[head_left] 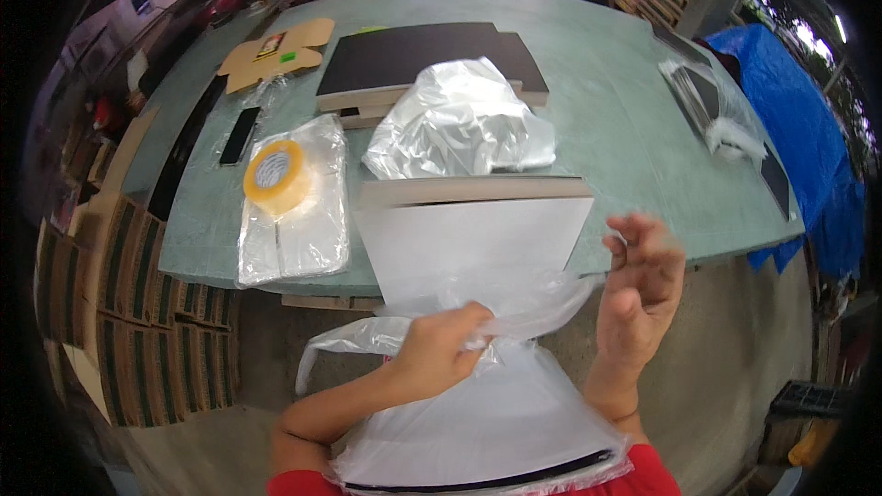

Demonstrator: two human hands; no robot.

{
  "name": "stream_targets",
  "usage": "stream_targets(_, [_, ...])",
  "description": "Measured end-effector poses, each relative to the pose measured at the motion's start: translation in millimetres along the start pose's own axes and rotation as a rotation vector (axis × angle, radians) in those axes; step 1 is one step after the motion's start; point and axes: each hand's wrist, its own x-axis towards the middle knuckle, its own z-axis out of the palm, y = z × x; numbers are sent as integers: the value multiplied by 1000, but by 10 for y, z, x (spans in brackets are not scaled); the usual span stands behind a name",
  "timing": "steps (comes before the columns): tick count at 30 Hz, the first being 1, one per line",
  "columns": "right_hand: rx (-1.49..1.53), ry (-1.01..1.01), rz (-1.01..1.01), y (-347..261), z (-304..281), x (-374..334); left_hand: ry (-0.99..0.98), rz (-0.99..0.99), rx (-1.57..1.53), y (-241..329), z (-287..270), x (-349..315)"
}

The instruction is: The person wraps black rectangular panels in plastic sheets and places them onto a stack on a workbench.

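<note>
Head view, from the left: brown ribbed cardboard-like stacks (165, 367) stand beside a large grey-green table (616, 101). Near the table's left side lies a flat black phone (240, 136), with an unfolded tan cardboard piece (299, 39) farther back. Just right of the phone, a roll of clear yellowish tape (296, 186) rests on a flat pile of clear plastic bags (308, 253).

The left hand (436, 354) is closed tightly, its fingers clamped on a bunched clear plastic film (542, 308). The film crosses a flat white panel with a beige edge (478, 239), which slopes from the table's near edge toward the person; its lower part appears wrapped in film. Beyond the panel's top edge sit a crumpled, shiny heap of clear plastic (464, 124) and a stack of dark brown boards (413, 55).

The right hand (641, 289), blurred, is raised just beside the film, fingers half curled and apart from the thumb, gripping nothing visible. At the far right lie plastic-wrapped dark panels (694, 101), next to a bright blue tarpaulin (790, 119).
</note>
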Motion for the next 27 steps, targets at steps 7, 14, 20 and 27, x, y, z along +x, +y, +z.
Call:
stream_targets(7, [740, -442, 951, 322, -127, 23, -40, -244, -244, 98, -250, 84])
stream_targets(14, [609, -1333, 504, 255, -121, -43, -301, -225, -866, 50, -493, 81])
stream_targets(20, [831, -1752, 312, 37, 99, -131, -614, 70, -754, 192, -717, 187])
stream_targets(27, [-1696, -1503, -51, 77, -411, -207, -807, 21, 639, 58, -571, -19])
